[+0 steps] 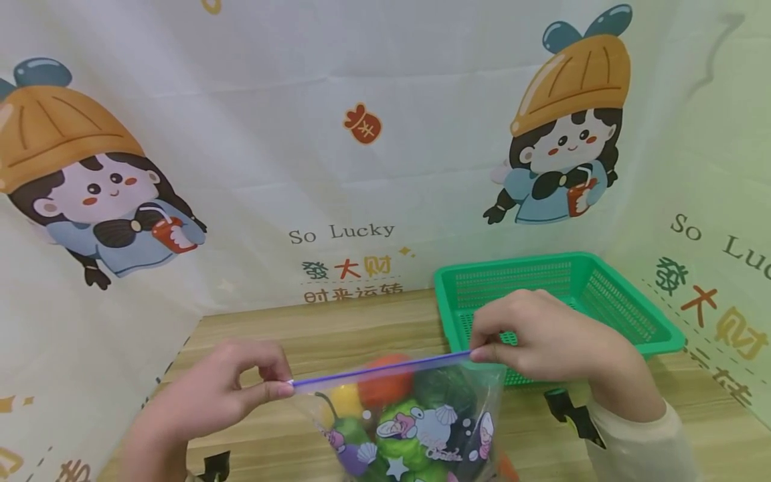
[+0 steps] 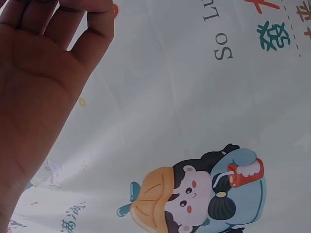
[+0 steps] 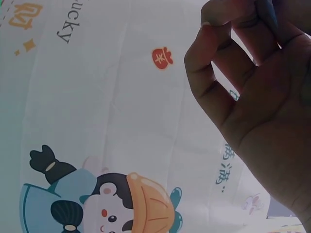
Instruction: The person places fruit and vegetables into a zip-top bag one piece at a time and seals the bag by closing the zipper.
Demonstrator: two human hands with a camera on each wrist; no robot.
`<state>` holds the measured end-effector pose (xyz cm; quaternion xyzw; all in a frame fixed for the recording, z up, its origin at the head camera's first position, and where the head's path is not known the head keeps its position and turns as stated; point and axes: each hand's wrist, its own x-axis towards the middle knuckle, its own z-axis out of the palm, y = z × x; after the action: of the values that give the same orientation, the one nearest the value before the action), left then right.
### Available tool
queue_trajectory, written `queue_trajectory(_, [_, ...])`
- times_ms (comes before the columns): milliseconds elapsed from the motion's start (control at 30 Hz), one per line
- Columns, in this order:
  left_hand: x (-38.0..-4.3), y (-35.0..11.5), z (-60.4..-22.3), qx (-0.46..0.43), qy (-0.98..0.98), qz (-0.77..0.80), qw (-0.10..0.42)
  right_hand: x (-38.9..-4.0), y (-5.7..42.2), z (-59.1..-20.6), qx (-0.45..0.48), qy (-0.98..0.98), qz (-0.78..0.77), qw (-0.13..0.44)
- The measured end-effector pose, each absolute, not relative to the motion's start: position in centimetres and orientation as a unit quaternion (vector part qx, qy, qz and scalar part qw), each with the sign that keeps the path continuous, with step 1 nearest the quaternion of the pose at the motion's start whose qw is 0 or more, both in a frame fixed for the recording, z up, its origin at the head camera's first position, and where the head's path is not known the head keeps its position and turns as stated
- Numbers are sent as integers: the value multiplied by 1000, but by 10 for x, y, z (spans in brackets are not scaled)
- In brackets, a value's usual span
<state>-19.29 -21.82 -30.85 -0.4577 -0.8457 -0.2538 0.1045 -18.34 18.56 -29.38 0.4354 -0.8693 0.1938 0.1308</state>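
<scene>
A clear printed zip bag (image 1: pixel 442 428) hangs upright in the head view, its blue zip strip (image 1: pixel 385 367) stretched straight across the top. My left hand (image 1: pixel 223 381) pinches the strip's left end between thumb and fingers. At the other end, my right hand (image 1: pixel 533 335) pinches the strip's right corner. Through the plastic show an orange-red round piece (image 1: pixel 385 380), a yellow one (image 1: pixel 347 400), bright green pieces and a purple one. The bag's bottom lies beyond the frame. Both wrist views show my left hand (image 2: pixel 43 73) and right hand (image 3: pixel 262 92) against the cloth, without the bag.
A green plastic basket (image 1: pixel 653 331) stands at the back right of the wooden table (image 1: pixel 259 328), behind my right hand. Printed cloth (image 1: pixel 421 174) hangs behind the table and along both sides. Something orange (image 1: pixel 507 467) peeks out beside the bag's lower right.
</scene>
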Motion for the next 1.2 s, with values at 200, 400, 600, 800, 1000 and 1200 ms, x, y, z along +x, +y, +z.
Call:
queue_trajectory(200, [-187,-222,-304,-433,-867,-231,88,-186,184,-294,443,-864,198,132])
queue_trajectory(400, [-183,-227,-302,-437,-859,-249,94,-189,176,-295,468,-841,198,184])
queue_trajectory(600, [-186,-237,-300,-429,-857,-268,96,-197,165,-300,469,-836,210,192])
queue_trajectory(800, [-192,-236,-304,-363,-891,-271,25,-200,161,-306,420,-876,204,121])
queue_trajectory(1000, [-196,-231,-308,-312,-902,-290,-68,-197,159,-309,382,-896,220,47])
queue_trajectory(1200, [-196,-232,-307,-328,-889,-305,-95,-197,155,-309,363,-908,210,16])
